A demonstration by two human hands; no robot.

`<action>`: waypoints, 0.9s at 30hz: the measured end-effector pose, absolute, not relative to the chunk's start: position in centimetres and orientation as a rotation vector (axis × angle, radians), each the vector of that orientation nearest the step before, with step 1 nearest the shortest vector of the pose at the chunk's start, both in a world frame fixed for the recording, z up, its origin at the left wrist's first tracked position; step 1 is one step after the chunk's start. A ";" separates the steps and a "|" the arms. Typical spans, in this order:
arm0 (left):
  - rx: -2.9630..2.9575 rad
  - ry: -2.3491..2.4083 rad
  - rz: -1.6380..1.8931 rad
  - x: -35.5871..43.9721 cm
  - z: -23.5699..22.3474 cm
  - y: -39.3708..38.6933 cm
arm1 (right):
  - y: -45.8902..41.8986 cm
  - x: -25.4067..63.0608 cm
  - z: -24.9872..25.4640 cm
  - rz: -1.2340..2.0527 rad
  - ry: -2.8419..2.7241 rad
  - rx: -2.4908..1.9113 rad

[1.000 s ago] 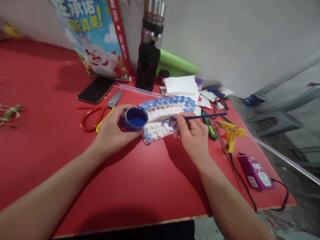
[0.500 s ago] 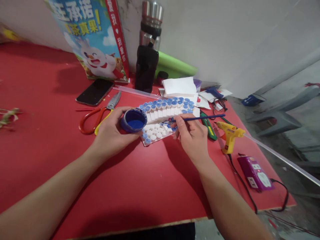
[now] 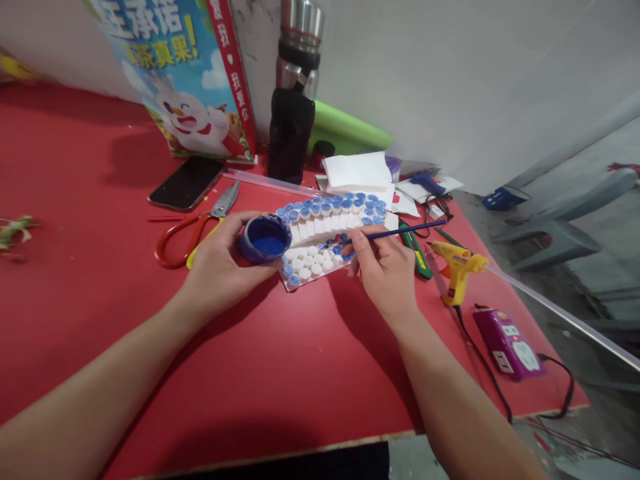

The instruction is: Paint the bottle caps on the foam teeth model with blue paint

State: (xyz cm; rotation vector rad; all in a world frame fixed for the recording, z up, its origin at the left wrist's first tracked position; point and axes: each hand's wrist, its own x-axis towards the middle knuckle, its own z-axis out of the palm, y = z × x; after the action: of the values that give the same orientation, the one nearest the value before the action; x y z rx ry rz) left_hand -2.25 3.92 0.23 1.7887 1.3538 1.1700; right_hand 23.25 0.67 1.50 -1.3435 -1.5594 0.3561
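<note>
Your left hand: fingers and thumb curled part-closed around one paint pot; round, wide-mouthed, rim crusted with dried colour, glossy deep-blue paint inside, mouth tipped towards you.

Your right hand: thumb and fingers pinched on one paintbrush; slim, straight blue handle, lying nearly level, bristle end low among the small rounds. Contact there: too small to tell.

One white model, on the table between your hands, just beyond the fingertips: a flat base set with stubby, disc-topped cylinders. Back rows topped in streaky blue; a cluster of front rounds matt white, blue ones at its left end and by your right fingers; smooth upright white strips between.

One table: smooth red top, raw-looking front edge.

To the left: scissors, metal blades, looped red and yellow handles; phone, flat, glossy black.

To the right: utility knife, green casing; glue gun, yellow body, clear rod protruding; boxy purple socket unit.

Behind: printed bag, upright; brushed-steel flask; loose white sheets; green roll.
</note>
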 end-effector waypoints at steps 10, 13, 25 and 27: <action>1.822 1.339 1.166 -2.3 0.3 3.9 | 0.7 23.4 1.8 0.362 -1.551 -1.364; 1.819 1.332 1.168 -2.3 0.2 3.9 | 0.7 23.5 1.8 0.338 -1.535 -1.366; 1.806 1.328 1.164 -2.3 0.1 3.8 | 0.5 23.2 2.1 0.345 -1.541 -1.364; 1.816 1.337 1.158 -2.2 0.2 3.8 | 0.5 23.2 2.1 0.347 -1.539 -1.365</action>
State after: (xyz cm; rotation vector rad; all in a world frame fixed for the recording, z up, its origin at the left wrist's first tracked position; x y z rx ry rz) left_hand -2.24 3.80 0.21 1.8165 1.3371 1.1585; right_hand 23.21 0.51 2.11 -1.3646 -1.5390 0.3468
